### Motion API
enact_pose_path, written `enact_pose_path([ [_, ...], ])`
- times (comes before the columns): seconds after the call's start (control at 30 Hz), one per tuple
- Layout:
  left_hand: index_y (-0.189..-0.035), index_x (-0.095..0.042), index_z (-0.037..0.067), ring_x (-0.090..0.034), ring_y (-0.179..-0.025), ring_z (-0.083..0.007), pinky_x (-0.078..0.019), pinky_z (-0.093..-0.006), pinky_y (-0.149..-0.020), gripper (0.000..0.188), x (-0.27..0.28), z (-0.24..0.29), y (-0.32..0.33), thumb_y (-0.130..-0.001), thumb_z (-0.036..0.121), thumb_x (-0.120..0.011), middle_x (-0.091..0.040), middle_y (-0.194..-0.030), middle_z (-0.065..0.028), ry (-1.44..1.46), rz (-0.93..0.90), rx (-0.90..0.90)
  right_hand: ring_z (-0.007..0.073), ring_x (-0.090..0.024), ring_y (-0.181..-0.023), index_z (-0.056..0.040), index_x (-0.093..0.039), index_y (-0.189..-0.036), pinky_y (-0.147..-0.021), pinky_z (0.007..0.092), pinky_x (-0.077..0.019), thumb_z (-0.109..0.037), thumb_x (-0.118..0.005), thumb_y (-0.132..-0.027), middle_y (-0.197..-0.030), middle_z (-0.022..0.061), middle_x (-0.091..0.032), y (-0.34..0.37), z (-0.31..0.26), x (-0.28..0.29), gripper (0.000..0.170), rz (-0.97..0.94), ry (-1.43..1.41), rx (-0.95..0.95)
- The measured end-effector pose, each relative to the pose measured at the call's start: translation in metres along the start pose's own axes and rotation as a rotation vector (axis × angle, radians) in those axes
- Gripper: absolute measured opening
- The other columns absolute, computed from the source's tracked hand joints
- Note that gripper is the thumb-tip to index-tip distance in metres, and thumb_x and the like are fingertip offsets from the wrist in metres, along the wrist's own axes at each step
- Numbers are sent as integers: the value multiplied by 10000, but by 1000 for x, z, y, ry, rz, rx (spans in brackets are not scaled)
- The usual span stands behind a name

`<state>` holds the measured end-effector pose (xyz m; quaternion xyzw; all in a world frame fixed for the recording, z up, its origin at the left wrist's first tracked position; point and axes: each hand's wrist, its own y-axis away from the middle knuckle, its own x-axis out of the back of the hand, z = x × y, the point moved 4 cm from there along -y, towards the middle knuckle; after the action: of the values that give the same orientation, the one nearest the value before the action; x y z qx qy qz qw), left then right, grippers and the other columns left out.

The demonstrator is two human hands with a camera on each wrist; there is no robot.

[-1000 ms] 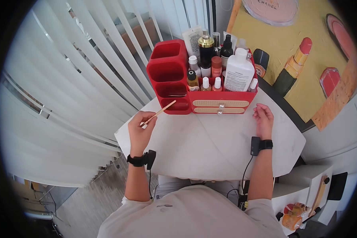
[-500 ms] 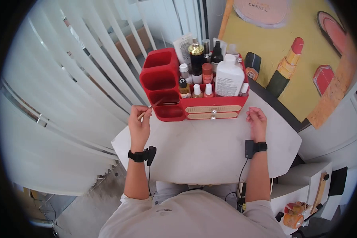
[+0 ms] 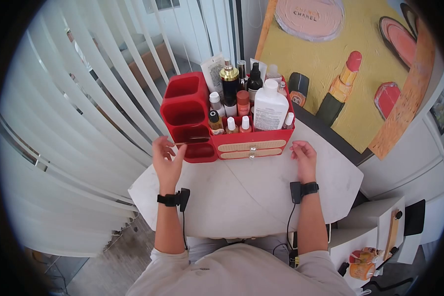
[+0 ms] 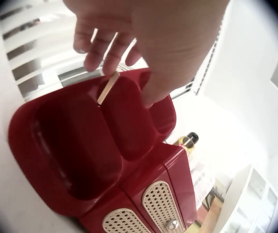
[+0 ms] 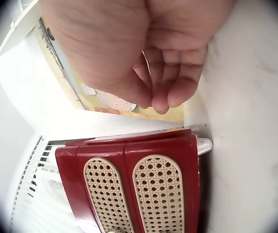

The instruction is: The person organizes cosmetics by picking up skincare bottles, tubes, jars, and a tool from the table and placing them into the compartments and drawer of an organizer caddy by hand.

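A red desktop organizer stands on the table, with round-cornered compartments at its left and two woven-front drawers. My left hand is over the left edge of these compartments, fingers spread and thumb apart from them. A slim light-wood stick lies at the divider between two compartments, one end right at my fingertips; part of it dips out of sight. My right hand is beside the organizer's front right corner, fingers loosely curled around nothing. In the right wrist view it is close to the woven drawer front.
Bottles and tubes fill the organizer's right part, including a white bottle and a gold-topped dark bottle. White vertical blinds hang at the left. A painted cosmetics picture stands behind the white tabletop.
My left hand has carried the stick forward to the organizer's compartments, and its fingers have spread off it. The head view has shifted; my right hand stays near the right corner.
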<state>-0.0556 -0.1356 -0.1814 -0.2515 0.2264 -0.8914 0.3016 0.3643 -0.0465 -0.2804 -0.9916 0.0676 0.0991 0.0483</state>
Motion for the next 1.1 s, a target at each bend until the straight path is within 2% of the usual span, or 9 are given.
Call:
enact_pose_path([
  [0.07, -1013, -605, 35, -553, -695, -114, -465, -271, -661, 171, 7, -33, 7, -976, 102, -757, -632, -842, -17, 333, 199, 40, 94, -597, -713, -23, -725, -1082, -667, 253, -486, -104, -676, -1025, -893, 36, -719, -1, -3, -3, 110, 14, 24, 1],
  [0.13, -937, -601, 47, -541, -679, -105, -444, -264, -646, 166, 15, -57, 14, -1007, 136, -722, -609, -787, -10, 420, 160, 161, 94, -592, -701, -21, -719, -1058, -653, 254, -481, -110, -689, -1021, -873, 30, -701, 3, -3, -5, 102, 15, 55, 10],
  [0.2, -746, -558, 88, -502, -628, -93, -392, -250, -611, 353, 12, -76, 25, -1068, 207, -644, -540, -658, 6, 547, 141, 344, 87, -580, -684, -24, -715, -1042, -627, 249, -464, -118, -692, -1022, -847, 19, -685, 1, -1, -5, 98, -1, 82, 21],
  [0.33, -735, -554, 104, -483, -608, -95, -380, -260, -592, 358, 6, -102, 27, -1057, 215, -663, -551, -664, 3, 690, 95, 488, 58, -533, -634, -34, -708, -1000, -553, 229, -401, -139, -708, -1021, -778, -15, -639, 3, -1, -3, 107, -43, 122, 4],
  [0.57, -705, -545, 100, -455, -584, -71, -341, -256, -569, 401, 0, -97, 28, -1053, 252, -674, -535, -622, 29, 494, 15, 485, 38, -501, -622, -47, -716, -1010, -534, 212, -365, -139, -722, -1009, -781, -30, -640, 19, -1, -8, 92, -19, 169, -19],
  [0.67, -691, -541, 98, -447, -580, -65, -330, -258, -565, 415, -1, -96, 27, -1053, 252, -672, -530, -617, 35, 481, 21, 478, 56, -555, -684, -30, -726, -1051, -614, 219, -446, -134, -722, -1008, -845, -13, -683, 19, -2, -15, 112, -18, 174, 53],
  [0.73, -687, -538, 98, -447, -583, -64, -331, -258, -566, 419, 0, -96, 30, -1053, 252, -672, -531, -619, 35, 456, -1, 489, 90, -634, -803, -1, -729, -1093, -768, 244, -524, -119, -711, -1013, -940, 17, -730, 24, -6, -18, 144, 44, 275, 176],
  [0.83, -682, -533, 99, -447, -586, -64, -332, -260, -568, 425, -3, -93, 28, -1053, 252, -670, -531, -621, 35, 478, -10, 468, 116, -675, -910, 13, -724, -1126, -888, 270, -540, -103, -692, -1021, -1003, 34, -751, 20, 2, -15, 159, -59, 290, 106],
  [1.1, -713, -558, 89, -476, -612, -78, -362, -261, -598, 402, 0, -92, 29, -1070, 252, -644, -558, -642, 17, 420, 7, 435, 102, -660, -921, -1, -702, -1170, -840, 272, -543, -96, -653, -1043, -1064, 30, -740, 19, 5, -14, 167, -46, 378, 157],
])
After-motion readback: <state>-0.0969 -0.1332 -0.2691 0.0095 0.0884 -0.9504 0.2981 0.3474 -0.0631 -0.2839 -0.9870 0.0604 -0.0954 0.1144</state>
